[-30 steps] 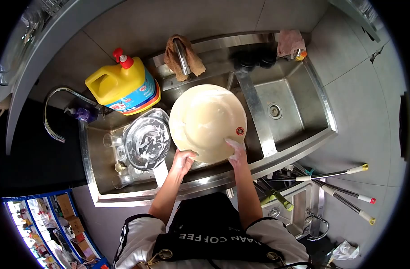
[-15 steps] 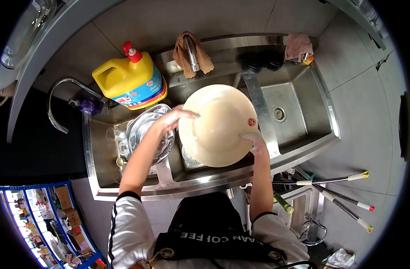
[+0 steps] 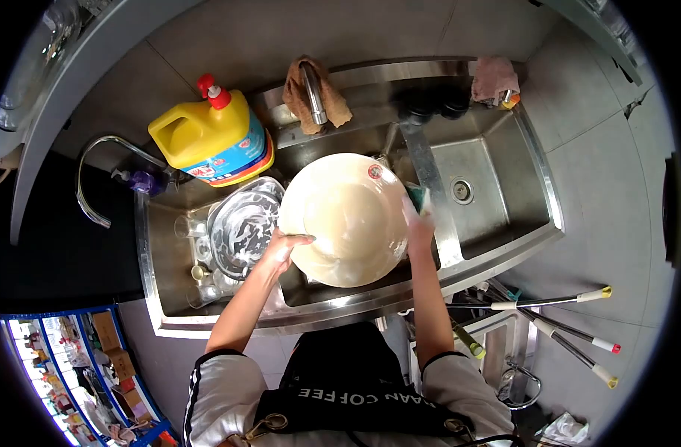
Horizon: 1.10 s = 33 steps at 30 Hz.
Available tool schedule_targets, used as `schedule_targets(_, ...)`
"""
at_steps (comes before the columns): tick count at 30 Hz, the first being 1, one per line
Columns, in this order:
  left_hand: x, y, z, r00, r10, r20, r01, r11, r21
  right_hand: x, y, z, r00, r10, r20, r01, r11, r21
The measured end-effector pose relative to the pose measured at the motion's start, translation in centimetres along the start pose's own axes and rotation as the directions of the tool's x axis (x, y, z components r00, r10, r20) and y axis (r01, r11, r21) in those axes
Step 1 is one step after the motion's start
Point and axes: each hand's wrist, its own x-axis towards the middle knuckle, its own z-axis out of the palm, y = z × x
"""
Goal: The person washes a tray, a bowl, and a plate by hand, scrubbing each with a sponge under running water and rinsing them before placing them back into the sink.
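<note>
We're holding a large cream plate (image 3: 348, 220) tilted over the middle basin (image 3: 344, 138) of a steel three-basin sink. Left hand (image 3: 284, 249) is gripping the plate's lower-left rim, fingers curled over the edge. Right hand (image 3: 418, 227) is closed on a green sponge (image 3: 418, 197), pressing it against the plate's right rim, just beside the divider to the right basin (image 3: 497, 171). Plate is looking wet and sudsy; a red sticker (image 3: 374, 172) is sitting near its top edge. In the left basin (image 3: 158, 253) a soapy metal dish (image 3: 243, 227) is lying over some glasses (image 3: 182, 227), just beside the plate. A yellow detergent jug (image 3: 210, 138) is standing behind that basin. A brown cloth (image 3: 299, 100) is hanging over the faucet (image 3: 314, 93).
</note>
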Motion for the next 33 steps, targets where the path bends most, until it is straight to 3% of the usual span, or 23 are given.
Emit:
schedule_targets(1,-0.4,0.0,0.1,0.998,0.054,-0.024,-0.054,0.999,-0.009,-0.7,0.0,0.3,1.000,0.003,0.007,-0.003,1.000,-0.003)
schedule_targets(2,-0.7,-0.1,0.0,0.998,0.051,-0.047,-0.051,0.999,0.014,-1.6,-0.2,0.6,0.942,-0.315,-0.116,0.288,0.935,-0.206)
schedule_targets(3,-0.9,-0.1,0.1,0.997,0.054,-0.051,-0.053,0.999,0.011,-2.6,-0.7,1.0,0.768,-0.619,-0.165,0.512,0.748,-0.422)
schedule_targets(4,-1.0,-0.2,0.3,0.994,0.070,-0.086,-0.068,0.997,0.029,-4.0,-2.3,1.6,0.770,-0.637,-0.046,0.569,0.717,-0.402)
schedule_targets(5,-1.1,-0.3,0.5,0.989,0.085,-0.118,-0.079,0.996,0.048,-4.5,-1.9,1.7,0.767,-0.640,-0.043,0.573,0.714,-0.401)
schedule_targets(7,-1.4,-0.7,0.8,0.985,0.102,-0.141,-0.099,0.995,0.026,-5.0,-1.0,1.9,0.695,-0.612,0.378,0.634,0.272,-0.724)
schedule_targets(8,-1.6,-0.7,1.2,0.979,0.126,-0.162,-0.122,0.992,0.036,-5.2,-1.0,2.6,0.788,-0.541,0.294,0.523,0.335,-0.783)
schedule_targets(9,-1.8,-0.8,1.5,0.971,0.151,-0.185,-0.145,0.988,0.045,-4.5,-0.7,3.1,0.781,-0.549,0.297,0.530,0.331,-0.781)
schedule_targets(11,-1.8,-1.3,1.7,0.966,0.182,-0.185,-0.173,0.983,0.065,-2.5,0.4,4.3,0.817,-0.569,0.093,0.351,0.363,-0.863)
schedule_targets(12,-1.9,-1.5,1.9,0.969,0.185,-0.161,-0.165,0.978,0.130,-1.1,0.6,5.1,0.754,-0.638,0.157,0.427,0.293,-0.856)
schedule_targets(14,-1.9,-1.9,2.4,0.971,0.192,-0.145,-0.161,0.967,0.198,0.9,4.2,7.6,0.832,-0.489,0.261,0.491,0.431,-0.757)
schedule_targets(15,-1.7,-2.1,2.4,0.971,0.192,-0.144,-0.161,0.966,0.201,0.9,3.9,8.6,0.833,-0.489,0.259,0.490,0.434,-0.756)
schedule_targets(17,-1.3,-2.5,2.4,0.985,0.093,-0.142,-0.080,0.993,0.091,0.2,1.7,10.2,0.716,-0.462,0.523,0.673,0.259,-0.693)
schedule_targets(18,-1.5,-2.4,2.9,0.980,0.091,-0.177,-0.091,0.996,0.004,-0.7,-1.1,10.4,0.536,-0.682,0.498,0.798,0.217,-0.562)
schedule_targets(19,-1.5,-2.5,2.7,0.980,0.096,-0.173,-0.097,0.995,0.003,-0.4,-0.3,9.7,0.531,-0.686,0.498,0.800,0.211,-0.562)
schedule_targets(21,-1.4,-3.1,2.1,0.973,0.136,-0.185,-0.145,0.989,-0.036,-0.2,2.8,6.5,0.721,-0.453,0.524,0.664,0.238,-0.709)
schedule_targets(22,-1.3,-3.3,1.9,0.970,0.140,-0.199,-0.143,0.990,0.000,-0.5,3.0,5.3,0.760,-0.476,0.443,0.614,0.301,-0.730)
schedule_targets(23,-1.2,-3.5,1.7,0.970,0.135,-0.204,-0.140,0.990,-0.007,-2.0,3.9,5.3,0.760,-0.470,0.449,0.616,0.298,-0.730)
schedule_targets(25,-0.6,-4.0,2.1,0.964,0.145,-0.222,-0.120,0.985,0.123,-4.8,5.9,5.7,0.675,-0.576,0.461,0.732,0.446,-0.515)
schedule_targets(29,-1.1,-4.9,2.7,0.975,0.134,-0.180,-0.111,0.985,0.129,-6.4,4.1,5.0,0.653,-0.507,0.563,0.757,0.429,-0.492)
schedule_targets(31,-0.5,-6.5,2.9,0.970,0.178,-0.166,-0.150,0.975,0.165,-3.7,6.6,4.7,0.878,-0.276,0.390,0.475,0.601,-0.643)
schedule_targets(32,-0.1,-7.1,3.1,0.976,0.153,-0.152,-0.112,0.962,0.250,-3.1,6.6,5.5,0.757,-0.564,0.330,0.637,0.521,-0.568)
schedule_targets(33,0.4,-7.5,3.1,0.981,0.133,-0.142,-0.079,0.940,0.332,-3.4,6.6,6.0,0.756,-0.566,0.329,0.637,0.521,-0.568)
